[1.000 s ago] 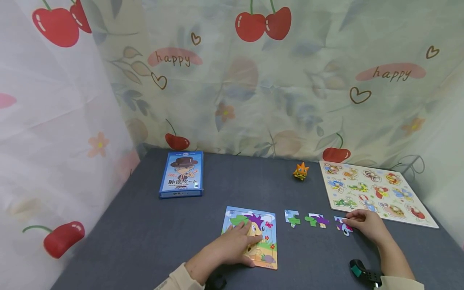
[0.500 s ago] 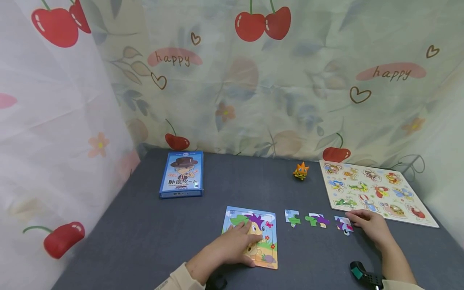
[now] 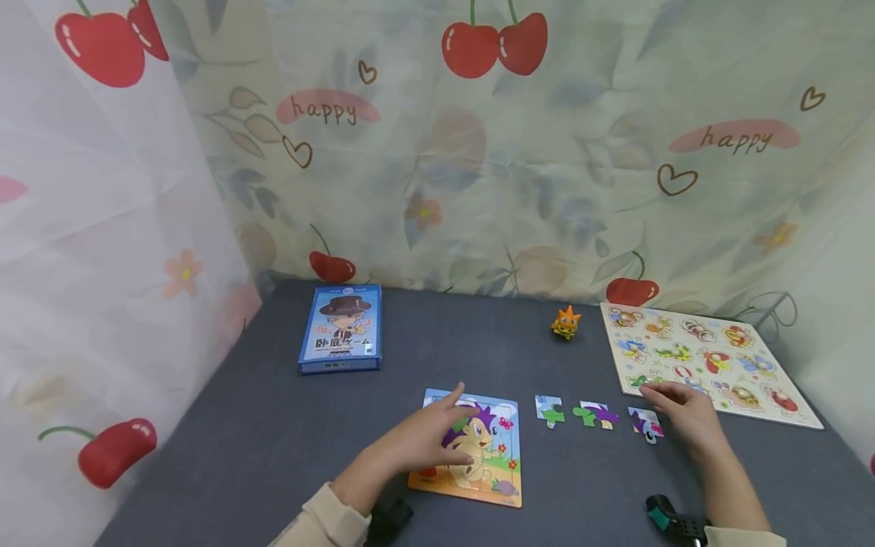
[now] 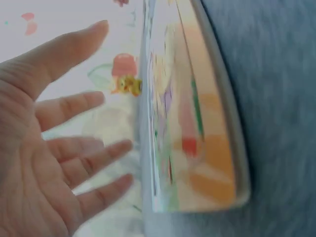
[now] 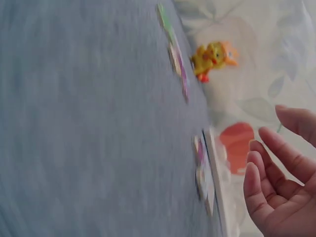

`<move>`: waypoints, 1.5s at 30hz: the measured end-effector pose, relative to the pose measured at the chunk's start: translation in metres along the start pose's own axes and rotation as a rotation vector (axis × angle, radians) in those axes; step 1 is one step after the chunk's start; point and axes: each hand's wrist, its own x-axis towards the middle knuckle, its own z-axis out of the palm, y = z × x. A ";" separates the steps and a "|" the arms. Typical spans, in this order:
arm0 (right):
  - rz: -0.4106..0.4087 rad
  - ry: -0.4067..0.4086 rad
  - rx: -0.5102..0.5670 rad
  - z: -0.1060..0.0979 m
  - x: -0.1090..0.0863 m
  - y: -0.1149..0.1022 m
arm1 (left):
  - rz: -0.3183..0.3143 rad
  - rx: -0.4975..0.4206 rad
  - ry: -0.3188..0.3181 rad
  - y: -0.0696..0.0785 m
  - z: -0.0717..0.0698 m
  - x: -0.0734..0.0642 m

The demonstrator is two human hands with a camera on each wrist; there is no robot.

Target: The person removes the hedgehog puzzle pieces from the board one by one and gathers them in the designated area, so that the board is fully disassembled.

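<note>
One counter (image 3: 273, 456) carries one framed picture puzzle (image 3: 487, 460), three loose puzzle pieces (image 3: 598, 412) between two and three o'clock of it, one blue box (image 3: 342, 330) at ten, one small orange figurine (image 3: 565, 324) between one and two, and one insect board (image 3: 796, 416) between two and three that shows twelve bug pictures (image 3: 715, 361), two of them partly hidden. One left grip (image 3: 420, 442) and one right grip (image 3: 687, 415) show, plus two black devices (image 3: 673, 520). Cloth (image 3: 492, 182) from nine round to two o'clock bears two "happy" words (image 3: 324, 110), four brown hearts (image 3: 367, 73), three orange flowers (image 3: 423, 213) and at least seven red cherries (image 3: 470, 51).
</note>
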 end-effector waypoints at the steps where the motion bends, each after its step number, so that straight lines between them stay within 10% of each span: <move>1: -0.011 -0.007 0.002 0.002 0.000 -0.003 | 0.002 0.001 0.010 -0.002 -0.002 0.000; 19: -0.185 -0.179 0.086 0.057 -0.009 -0.058 | -0.029 -0.097 0.091 -0.041 -0.019 0.000; 45: -0.349 -0.367 0.139 0.139 -0.011 -0.124 | -0.045 -0.048 -0.182 -0.067 -0.016 -0.003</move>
